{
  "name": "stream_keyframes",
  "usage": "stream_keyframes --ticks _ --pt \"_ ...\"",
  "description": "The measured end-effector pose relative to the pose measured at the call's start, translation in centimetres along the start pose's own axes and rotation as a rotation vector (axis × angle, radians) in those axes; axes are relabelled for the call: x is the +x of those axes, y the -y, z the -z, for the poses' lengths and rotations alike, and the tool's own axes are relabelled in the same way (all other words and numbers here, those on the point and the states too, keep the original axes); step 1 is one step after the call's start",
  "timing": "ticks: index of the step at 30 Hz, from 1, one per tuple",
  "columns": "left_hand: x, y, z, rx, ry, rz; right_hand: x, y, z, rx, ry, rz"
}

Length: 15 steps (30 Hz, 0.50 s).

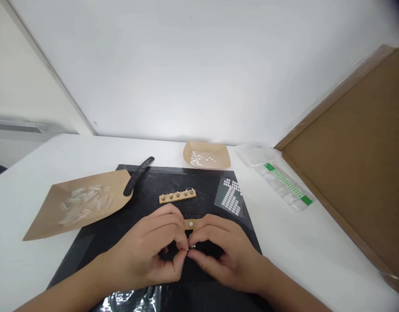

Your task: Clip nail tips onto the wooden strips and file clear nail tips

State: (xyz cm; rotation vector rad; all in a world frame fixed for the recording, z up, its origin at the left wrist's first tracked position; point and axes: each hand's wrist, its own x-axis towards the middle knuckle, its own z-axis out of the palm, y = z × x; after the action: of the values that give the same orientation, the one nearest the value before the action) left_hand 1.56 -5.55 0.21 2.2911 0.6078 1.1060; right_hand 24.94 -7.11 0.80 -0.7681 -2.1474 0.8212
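Observation:
Over the black mat [144,177], my left hand [157,247] and my right hand [222,251] meet fingertip to fingertip. Both are pinched around a tiny metallic piece [188,248], whose shape is mostly hidden by the fingers. Just behind the fingertips lies a tan strip [191,224] with a white dot on it, partly covered by both hands. Farther back, a second tan strip [178,197] holds several small metal parts standing in a row.
A cardboard tray [46,216] with clear slim pieces is on the left, a black curved tool [139,175] at its edge. Behind is a small tray [223,157] with white bits. A sheet of white dots [231,197], a green-labelled clear box [287,186] and a large brown board [352,164] stand rightward.

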Motion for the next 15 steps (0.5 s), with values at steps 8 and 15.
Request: stream_keyframes --ticks 8,15 --pt "0.2 0.1 0.3 0.089 0.076 -0.042 -0.5 -0.9 -0.3 -0.093 -0.011 -0.067" --pt "0.0 0.9 1.5 0.265 0.126 0.048 -0.2 -2.0 -0.7 -0.104 -0.177 -0.122"
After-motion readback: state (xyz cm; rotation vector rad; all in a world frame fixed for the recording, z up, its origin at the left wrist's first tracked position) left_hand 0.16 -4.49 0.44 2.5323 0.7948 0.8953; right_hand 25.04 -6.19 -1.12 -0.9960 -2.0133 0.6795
